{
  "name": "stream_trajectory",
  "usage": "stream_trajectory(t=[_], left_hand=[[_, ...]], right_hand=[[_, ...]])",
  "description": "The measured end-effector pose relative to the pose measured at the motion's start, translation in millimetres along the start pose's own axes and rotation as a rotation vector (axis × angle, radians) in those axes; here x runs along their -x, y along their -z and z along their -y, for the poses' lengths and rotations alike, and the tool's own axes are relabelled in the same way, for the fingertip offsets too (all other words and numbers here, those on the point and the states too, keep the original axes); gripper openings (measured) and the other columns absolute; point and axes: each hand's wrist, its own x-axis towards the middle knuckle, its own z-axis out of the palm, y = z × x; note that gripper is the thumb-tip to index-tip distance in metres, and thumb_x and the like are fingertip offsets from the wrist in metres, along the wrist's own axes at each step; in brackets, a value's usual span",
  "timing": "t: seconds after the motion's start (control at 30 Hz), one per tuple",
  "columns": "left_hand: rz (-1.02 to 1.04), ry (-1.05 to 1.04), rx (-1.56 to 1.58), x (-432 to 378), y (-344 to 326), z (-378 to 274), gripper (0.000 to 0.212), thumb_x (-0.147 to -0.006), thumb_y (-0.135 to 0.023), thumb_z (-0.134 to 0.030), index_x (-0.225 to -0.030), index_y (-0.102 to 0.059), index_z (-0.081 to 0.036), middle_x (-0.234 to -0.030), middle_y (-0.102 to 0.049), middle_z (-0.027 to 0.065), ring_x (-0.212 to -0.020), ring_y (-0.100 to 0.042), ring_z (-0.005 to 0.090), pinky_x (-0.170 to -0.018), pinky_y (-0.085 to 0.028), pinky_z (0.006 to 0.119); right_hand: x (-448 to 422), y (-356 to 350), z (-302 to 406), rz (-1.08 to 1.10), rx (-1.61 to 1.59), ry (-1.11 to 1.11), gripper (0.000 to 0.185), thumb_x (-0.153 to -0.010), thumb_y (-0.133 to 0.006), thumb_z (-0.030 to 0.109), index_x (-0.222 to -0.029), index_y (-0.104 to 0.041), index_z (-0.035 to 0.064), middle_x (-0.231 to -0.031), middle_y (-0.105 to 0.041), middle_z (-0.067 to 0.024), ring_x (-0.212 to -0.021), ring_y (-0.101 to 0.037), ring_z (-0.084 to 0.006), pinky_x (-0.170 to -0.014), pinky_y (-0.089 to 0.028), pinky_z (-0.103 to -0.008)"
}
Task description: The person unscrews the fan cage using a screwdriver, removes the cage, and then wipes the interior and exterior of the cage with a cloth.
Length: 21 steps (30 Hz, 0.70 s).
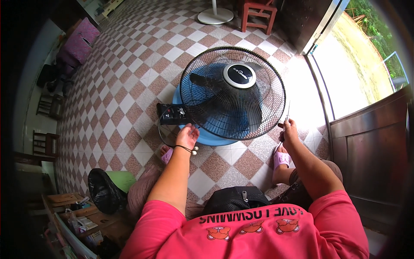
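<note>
An electric fan head (239,106) with a black wire guard and dark blades rests on a blue plastic basin (207,140). Its black control box (173,113) sticks out to the left, and a dark cord loops down from it. My left hand (187,137) is beside the box's lower edge, palm up, fingers curled and apart, with nothing visible in it. Whether the fingertips touch the fan is unclear. In my right hand (288,131) is a screwdriver (288,113) with its thin shaft pointing up, just right of the guard.
A black-lined green bin (119,181) lies tipped at lower left beside a wooden drawer (87,220) of odds and ends. A red stool (258,16) and a round white stand base (215,16) are beyond the fan. At right, a metal door (372,145) borders a bright doorway.
</note>
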Motion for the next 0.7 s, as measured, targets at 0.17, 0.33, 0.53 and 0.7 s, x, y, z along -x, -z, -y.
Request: stream_trajectory(t=[0.17,0.33,0.53,0.7], left_hand=[[0.062,-0.042,-0.606,3.9,18.8,3.6,0.014,-0.082,-0.05,-0.005,-0.096,-0.052,-0.006,-0.077,-0.057,0.0057,-0.068,-0.058,0.0189,-0.06,-0.051,0.034],[0.067,-0.402,-1.422,0.9,81.7,-12.2,0.027,-0.082,-0.051,-0.003,-0.108,-0.051,-0.004,-0.078,-0.059,0.0061,-0.054,-0.056,0.0133,-0.044,-0.045,0.026],[0.113,-0.337,-1.297,62.5,15.9,-28.3,0.047,-0.077,-0.057,-0.006,-0.122,-0.042,0.0,-0.074,-0.061,0.0058,-0.054,-0.055,0.0116,-0.049,-0.045,0.026],[0.01,-0.469,-1.262,74.2,22.3,-58.0,0.054,-0.077,-0.06,-0.013,-0.124,-0.039,0.001,-0.073,-0.063,0.0073,-0.06,-0.058,0.0145,-0.059,-0.048,0.028]], right_hand=[[10.1,2.2,33.6,0.1,0.001,0.173,0.04,-0.09,-0.048,0.031,-0.122,-0.034,0.0112,-0.092,-0.06,-0.0135,-0.042,-0.037,-0.0088,-0.035,-0.032,-0.0234],[46.7,-39.2,75.6,0.391,-0.084,0.23,0.041,-0.089,-0.049,0.029,-0.123,-0.038,0.01,-0.084,-0.058,-0.0113,-0.038,-0.036,-0.0079,-0.033,-0.03,-0.023],[74.6,-37.2,108.1,0.56,-0.315,0.172,0.036,-0.089,-0.05,0.028,-0.12,-0.041,0.0127,-0.079,-0.054,-0.0078,-0.041,-0.035,-0.0066,-0.036,-0.027,-0.0215],[95.0,-53.7,113.2,0.641,-0.375,0.129,0.021,-0.092,-0.046,0.024,-0.112,-0.048,0.0166,-0.075,-0.052,-0.0042,-0.045,-0.033,-0.0067,-0.04,-0.025,-0.0212]])
